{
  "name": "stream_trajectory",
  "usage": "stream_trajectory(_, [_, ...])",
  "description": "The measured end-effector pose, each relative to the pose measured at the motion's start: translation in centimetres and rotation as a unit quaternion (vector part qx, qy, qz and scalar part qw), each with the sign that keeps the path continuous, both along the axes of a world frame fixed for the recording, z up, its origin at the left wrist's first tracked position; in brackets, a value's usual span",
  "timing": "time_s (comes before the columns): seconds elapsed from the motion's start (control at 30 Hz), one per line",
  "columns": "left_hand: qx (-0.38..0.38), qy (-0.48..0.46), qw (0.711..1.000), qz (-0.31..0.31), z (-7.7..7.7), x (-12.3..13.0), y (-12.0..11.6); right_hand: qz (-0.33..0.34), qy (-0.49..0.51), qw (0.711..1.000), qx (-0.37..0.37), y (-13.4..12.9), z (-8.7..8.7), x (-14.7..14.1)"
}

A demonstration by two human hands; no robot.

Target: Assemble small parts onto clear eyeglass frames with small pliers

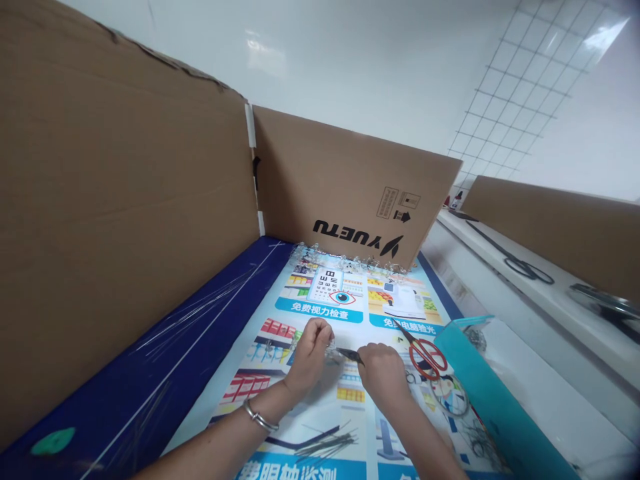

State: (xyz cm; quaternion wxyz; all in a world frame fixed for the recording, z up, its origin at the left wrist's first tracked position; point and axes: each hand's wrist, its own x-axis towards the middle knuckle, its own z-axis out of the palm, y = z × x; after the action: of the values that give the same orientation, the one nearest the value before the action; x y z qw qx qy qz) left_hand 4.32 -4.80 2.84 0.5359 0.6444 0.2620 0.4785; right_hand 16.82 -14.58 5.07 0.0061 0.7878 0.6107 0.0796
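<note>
My left hand (313,355), a silver bracelet (260,416) on its wrist, pinches a small piece of clear or silvery twisted wire (332,351). From the other side my right hand (384,375) is closed around pliers (350,355). Their dark jaws point left and meet the wire piece, or come very close to it. My fingers hide the handles. To the right of my right hand lie scissors (431,360) with red-orange handles. Beside them is a loose coil of thin wire (453,399). Between my forearms rests a bundle of short, dark wire lengths (327,445).
Cardboard panels (350,167) stand at the back and left. Along the back panel's foot runs a row of twisted wire pieces (345,259). Long thin wires (193,310) lie on the blue surface at left. A teal-and-white box (480,393) stands right, near tangled wire (477,440).
</note>
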Motion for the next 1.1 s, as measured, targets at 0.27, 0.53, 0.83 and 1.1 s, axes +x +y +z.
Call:
stream_trajectory(0.27, [0.045,0.041,0.998,0.021,-0.56,0.16,0.40,-0.002,0.015,1.000,0.018,-0.13,0.16,-0.15])
stream_trajectory(0.53, [0.067,0.060,0.996,0.002,-0.64,0.09,0.14,-0.021,0.020,0.999,0.029,-0.23,-0.09,0.11])
stream_trajectory(0.83, [0.059,0.058,0.997,0.005,-0.44,0.17,-0.16,-0.022,0.026,0.999,0.018,-0.24,0.12,0.02])
stream_trajectory(1.1, [0.047,0.063,0.997,0.021,-0.36,0.22,-0.24,-0.022,0.027,0.999,0.015,-0.23,0.16,-0.20])
